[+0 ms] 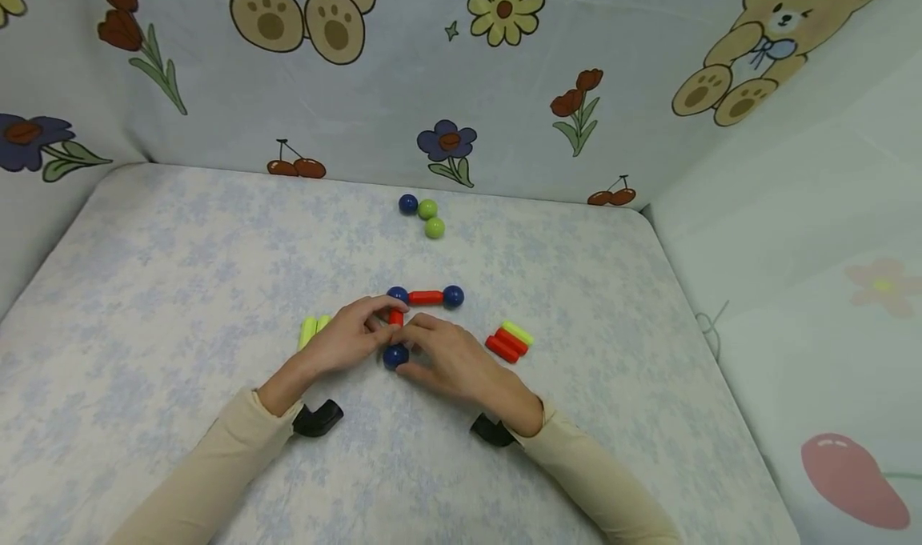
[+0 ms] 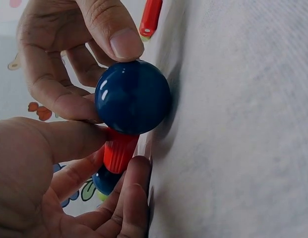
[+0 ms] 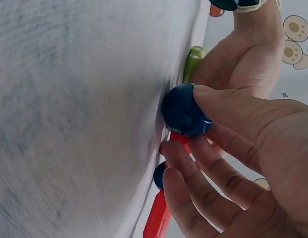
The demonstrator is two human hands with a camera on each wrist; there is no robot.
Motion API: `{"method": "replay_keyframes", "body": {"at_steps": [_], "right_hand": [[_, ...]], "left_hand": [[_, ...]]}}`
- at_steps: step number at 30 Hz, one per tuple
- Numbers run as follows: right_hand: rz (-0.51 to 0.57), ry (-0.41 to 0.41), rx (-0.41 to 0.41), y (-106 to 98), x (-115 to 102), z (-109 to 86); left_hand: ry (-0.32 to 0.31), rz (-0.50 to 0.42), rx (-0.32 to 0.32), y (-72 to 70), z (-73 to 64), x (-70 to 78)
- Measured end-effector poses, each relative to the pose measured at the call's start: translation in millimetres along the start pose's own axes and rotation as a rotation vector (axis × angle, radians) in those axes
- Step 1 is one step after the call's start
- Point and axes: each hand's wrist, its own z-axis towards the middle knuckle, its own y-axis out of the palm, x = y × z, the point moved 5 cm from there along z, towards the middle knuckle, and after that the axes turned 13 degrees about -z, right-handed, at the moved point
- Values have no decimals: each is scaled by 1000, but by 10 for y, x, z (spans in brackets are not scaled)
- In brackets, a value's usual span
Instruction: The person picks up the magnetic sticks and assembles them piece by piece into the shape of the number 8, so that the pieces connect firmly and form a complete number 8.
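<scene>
Near the frame's centre, the person's left hand (image 1: pixel 351 335) pinches a red, ribbed, plastic-looking rod (image 1: pixel 396 318), apparently to steady it, while the right hand (image 1: pixel 457 358) grips the glossy dark-blue ball (image 1: pixel 394 358) at its lower end, probably keeping both aligned.

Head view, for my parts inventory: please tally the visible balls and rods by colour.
Glossy dark-blue round balls: 4
Glossy light-green round balls: 2
Red plastic-looking rods: 4
Yellow-green plastic-looking rods: 3 visible, two of them partly behind the left hand
Total: 13 visible
</scene>
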Motion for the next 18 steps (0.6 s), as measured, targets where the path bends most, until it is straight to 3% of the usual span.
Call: {"method": "replay_keyframes", "body": {"at_steps": [11,18], "right_hand": [[42,95,4,-161,299,-213],[9,206,27,-279,593,-511]], "left_hand": [[0,-14,11,5,3,13],[-36,49,-44,-6,-44,55]]}}
